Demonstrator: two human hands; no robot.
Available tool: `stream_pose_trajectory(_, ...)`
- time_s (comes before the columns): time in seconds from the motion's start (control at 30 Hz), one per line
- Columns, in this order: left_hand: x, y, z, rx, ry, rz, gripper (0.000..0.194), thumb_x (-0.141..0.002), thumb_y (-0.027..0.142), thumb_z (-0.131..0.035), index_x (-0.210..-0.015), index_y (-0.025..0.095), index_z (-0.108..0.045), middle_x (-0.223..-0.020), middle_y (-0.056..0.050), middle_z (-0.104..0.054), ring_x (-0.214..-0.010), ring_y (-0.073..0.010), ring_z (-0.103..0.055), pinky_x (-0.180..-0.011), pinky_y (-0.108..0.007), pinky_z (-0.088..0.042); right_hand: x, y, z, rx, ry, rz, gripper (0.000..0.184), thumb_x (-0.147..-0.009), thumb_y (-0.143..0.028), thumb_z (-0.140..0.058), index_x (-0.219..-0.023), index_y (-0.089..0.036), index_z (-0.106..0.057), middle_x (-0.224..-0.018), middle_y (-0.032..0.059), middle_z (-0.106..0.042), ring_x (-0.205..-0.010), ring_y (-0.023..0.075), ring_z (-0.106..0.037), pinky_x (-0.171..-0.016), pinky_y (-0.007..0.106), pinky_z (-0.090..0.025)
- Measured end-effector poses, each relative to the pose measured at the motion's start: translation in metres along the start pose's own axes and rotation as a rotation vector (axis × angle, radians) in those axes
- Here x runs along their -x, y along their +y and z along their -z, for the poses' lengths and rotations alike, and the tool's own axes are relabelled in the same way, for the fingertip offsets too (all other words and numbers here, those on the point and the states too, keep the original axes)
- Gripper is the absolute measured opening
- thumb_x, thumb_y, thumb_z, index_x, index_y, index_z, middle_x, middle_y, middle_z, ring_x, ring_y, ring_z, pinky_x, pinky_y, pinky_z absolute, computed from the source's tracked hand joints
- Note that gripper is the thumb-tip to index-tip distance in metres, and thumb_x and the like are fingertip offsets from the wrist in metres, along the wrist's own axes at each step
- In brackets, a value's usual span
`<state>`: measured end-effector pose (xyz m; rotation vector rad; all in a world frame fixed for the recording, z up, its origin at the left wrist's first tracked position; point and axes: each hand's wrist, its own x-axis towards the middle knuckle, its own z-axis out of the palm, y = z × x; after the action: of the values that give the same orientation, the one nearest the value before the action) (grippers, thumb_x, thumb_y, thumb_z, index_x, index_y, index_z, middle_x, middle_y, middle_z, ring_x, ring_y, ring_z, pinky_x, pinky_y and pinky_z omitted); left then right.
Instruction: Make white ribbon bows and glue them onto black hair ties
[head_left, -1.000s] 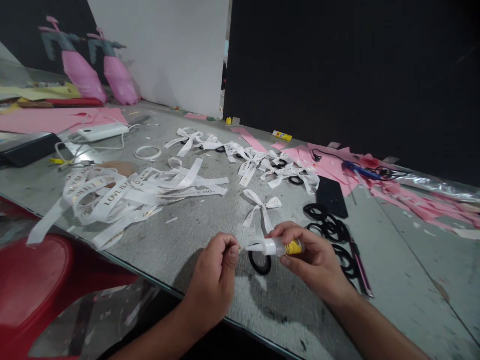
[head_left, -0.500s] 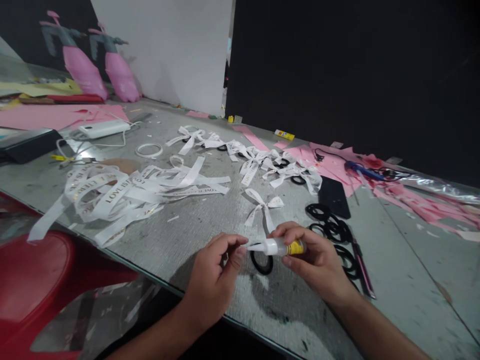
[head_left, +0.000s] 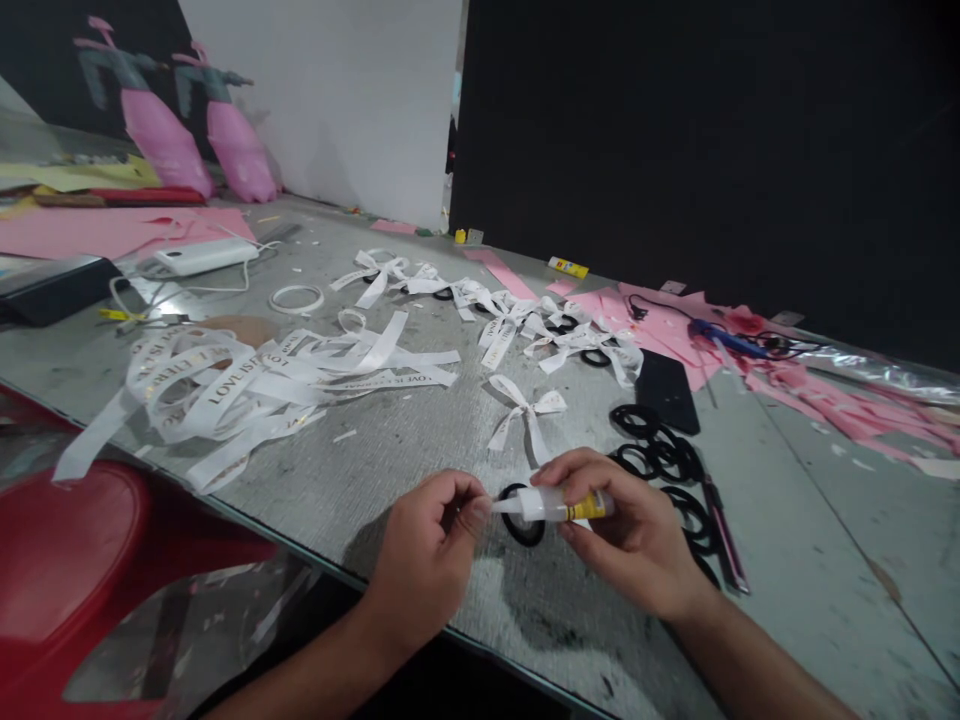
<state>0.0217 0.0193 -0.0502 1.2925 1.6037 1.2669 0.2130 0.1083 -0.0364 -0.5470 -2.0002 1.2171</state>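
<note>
Holding bottle (head_left: pixel 553 504) level in right hand (head_left: pixel 637 530), grip closed round its body, presumably to aim nozzle (head_left: pixel 505 507) left. Left hand (head_left: pixel 431 545) meets the nozzle tip; can't tell what that grip pinches, if anything. Ring (head_left: pixel 527 542) lies on worktop (head_left: pixel 409 445) beneath, probably for easy reach.

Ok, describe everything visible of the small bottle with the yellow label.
The small bottle looks like plastic: a tapered white nozzle, white collar, translucent body and yellow label. The right hand grips it roughly level, partly covering it. The nozzle points toward the left hand; whether its tip touches those fingers is unclear. In this view, the bottle overlaps a black ring.
</note>
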Motion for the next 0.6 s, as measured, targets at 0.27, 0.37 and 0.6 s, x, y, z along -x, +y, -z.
stream_pose_trajectory(0.27, -0.0004, -0.0001, 0.0017, 0.202, 0.132, 0.084, 0.026, -0.086, 0.043, -0.057, -0.080, 0.018, -0.061, -0.065, 0.001, -0.057, -0.062, -0.0118, -0.053, -0.058, -0.023, -0.042, -0.0028, 0.0043, 0.0017, -0.103, 0.059, -0.031, 0.019, -0.082, -0.015, -0.065, -0.096, -0.025, -0.057, -0.101, 0.0053, -0.059, -0.089, 0.0178, -0.057, -0.072, 0.026, -0.046)
stream_pose_trajectory(0.37, -0.0006, 0.0001, 0.0024, 0.157, 0.112, 0.042, 0.022, -0.086, 0.039, -0.058, -0.082, 0.018, -0.065, -0.070, 0.000, -0.061, -0.064, -0.0122, -0.055, -0.060, -0.024, -0.043, -0.0025, 0.0057, 0.0017, -0.167, 0.070, -0.066, 0.019, -0.082, -0.017, -0.067, -0.095, -0.026, -0.057, -0.102, 0.0044, -0.059, -0.090, 0.0169, -0.056, -0.073, 0.025, -0.045)
stream_pose_trajectory(0.6, -0.0010, -0.0008, 0.0016, 0.136, 0.095, -0.055, 0.016, -0.085, 0.033, -0.062, -0.088, 0.021, -0.072, -0.080, -0.001, -0.067, -0.070, -0.0118, -0.060, -0.061, -0.023, -0.045, -0.0029, 0.0062, 0.0013, -0.202, 0.078, -0.089, 0.018, -0.082, -0.019, -0.069, -0.094, -0.025, -0.057, -0.101, 0.0042, -0.058, -0.091, 0.0169, -0.055, -0.075, 0.025, -0.045)
